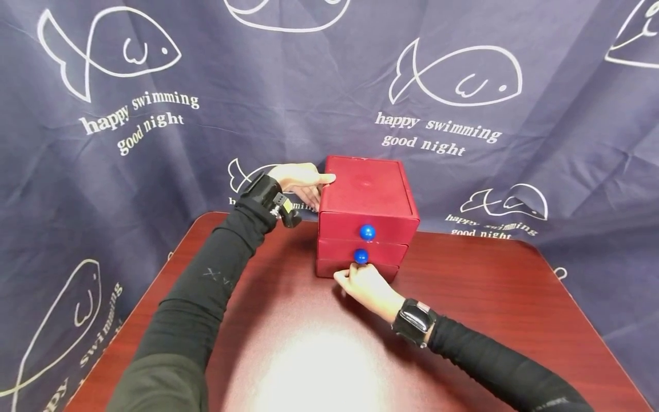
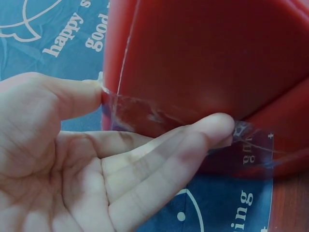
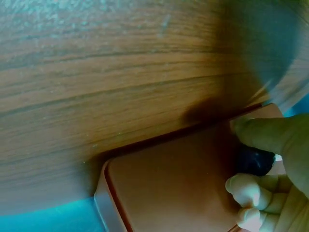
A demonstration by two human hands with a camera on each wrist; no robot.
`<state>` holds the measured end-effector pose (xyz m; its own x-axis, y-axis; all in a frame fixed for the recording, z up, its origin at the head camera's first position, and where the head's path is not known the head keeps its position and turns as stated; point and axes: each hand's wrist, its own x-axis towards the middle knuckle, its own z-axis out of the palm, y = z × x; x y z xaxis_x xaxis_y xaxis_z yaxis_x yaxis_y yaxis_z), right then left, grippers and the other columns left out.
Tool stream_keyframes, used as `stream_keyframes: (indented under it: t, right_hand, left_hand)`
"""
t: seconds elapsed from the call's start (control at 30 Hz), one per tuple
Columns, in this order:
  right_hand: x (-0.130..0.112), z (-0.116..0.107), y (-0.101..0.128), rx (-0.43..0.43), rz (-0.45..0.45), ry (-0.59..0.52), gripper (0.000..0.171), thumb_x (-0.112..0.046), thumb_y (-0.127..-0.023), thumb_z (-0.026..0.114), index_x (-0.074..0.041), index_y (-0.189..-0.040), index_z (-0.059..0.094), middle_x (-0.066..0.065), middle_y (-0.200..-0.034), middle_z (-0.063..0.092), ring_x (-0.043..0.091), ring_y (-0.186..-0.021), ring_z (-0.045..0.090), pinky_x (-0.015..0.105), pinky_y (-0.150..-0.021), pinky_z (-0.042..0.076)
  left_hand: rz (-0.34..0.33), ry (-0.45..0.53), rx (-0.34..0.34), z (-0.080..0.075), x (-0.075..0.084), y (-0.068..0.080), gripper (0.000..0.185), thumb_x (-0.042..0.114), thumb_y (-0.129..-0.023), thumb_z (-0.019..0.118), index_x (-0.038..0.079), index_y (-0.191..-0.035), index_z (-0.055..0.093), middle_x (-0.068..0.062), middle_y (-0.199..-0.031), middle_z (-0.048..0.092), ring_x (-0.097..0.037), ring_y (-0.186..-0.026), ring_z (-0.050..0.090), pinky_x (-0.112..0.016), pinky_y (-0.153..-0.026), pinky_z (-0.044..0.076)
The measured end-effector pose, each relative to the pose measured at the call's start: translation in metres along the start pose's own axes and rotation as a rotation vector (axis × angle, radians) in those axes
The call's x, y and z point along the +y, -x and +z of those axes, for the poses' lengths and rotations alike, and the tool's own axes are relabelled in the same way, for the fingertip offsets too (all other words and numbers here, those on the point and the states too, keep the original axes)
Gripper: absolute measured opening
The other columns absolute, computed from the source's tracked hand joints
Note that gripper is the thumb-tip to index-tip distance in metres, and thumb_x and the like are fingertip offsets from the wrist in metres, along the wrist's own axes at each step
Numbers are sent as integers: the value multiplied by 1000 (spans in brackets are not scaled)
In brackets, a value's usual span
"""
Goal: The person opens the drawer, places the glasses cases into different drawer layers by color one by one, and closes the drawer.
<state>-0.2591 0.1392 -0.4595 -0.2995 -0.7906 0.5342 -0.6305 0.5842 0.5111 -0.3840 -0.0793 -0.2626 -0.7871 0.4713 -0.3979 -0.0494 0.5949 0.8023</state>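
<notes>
A red box of stacked drawers (image 1: 368, 183) stands on the table; blue round knobs (image 1: 367, 232) show on its upper two drawers. My left hand (image 1: 301, 180) rests at the box's rear left, thumb against the top edge. In the left wrist view, the fingers (image 2: 164, 169) of that hand lie fairly straight along the red wall, by a strip of clear film (image 2: 140, 108). Low at the front, my right hand (image 1: 373, 289) pinches the bottom drawer's knob, which looks dark (image 3: 256, 160) in the right wrist view. The bottom drawer's front (image 3: 178, 179) is partly covered by this hand.
The reddish wood table (image 1: 479, 286) has a bright glare patch near its front. A blue curtain (image 1: 340, 103) with white fish and lettering hangs just behind the box and along both sides of the table.
</notes>
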Motion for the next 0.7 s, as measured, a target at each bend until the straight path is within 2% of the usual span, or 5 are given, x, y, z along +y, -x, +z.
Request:
stream_keyframes:
  t: [0.13,0.27,0.43,0.57,0.7]
  right_hand:
    - [4,5,-1,-30,13,-39,40,-16,-78,88,-12,-83,49,1,-63,56,15,-51,56,23,-48,40]
    - [10,3,-2,-153,44,-104,36,-14,-80,87,-12,-90,53,1,-69,59,17,-54,59,25,-48,46]
    - [18,-12,-8,-334,99,-206,40,-28,-78,88,-12,-93,54,3,-71,56,17,-57,60,27,-50,49]
    - [23,-26,-10,-415,148,-317,38,-31,-80,87,-11,-104,63,2,-73,58,15,-62,59,28,-54,53]
    - [26,-40,-9,-453,205,-405,48,-31,-84,83,-10,-124,67,5,-88,64,16,-71,59,29,-60,56]
  left_hand:
    - [6,-6,35,-1,-2,-1,44,37,-108,47,-5,-115,56,-12,-79,72,-31,-84,75,-45,-98,58]
    - [16,-33,110,0,-9,-3,41,39,-107,48,0,-105,58,-12,-75,73,-28,-80,75,-43,-93,60]
    - [59,-177,302,7,-16,-4,45,42,-105,48,0,-102,65,-9,-73,69,-22,-71,67,-36,-80,60]
    - [146,-385,484,17,-21,3,53,43,-103,47,-2,-123,66,-18,-110,71,-32,-102,67,-41,-96,54]
    - [285,-416,575,35,-30,16,66,42,-105,45,-3,-154,38,-24,-152,49,-37,-143,46,-48,-122,35]
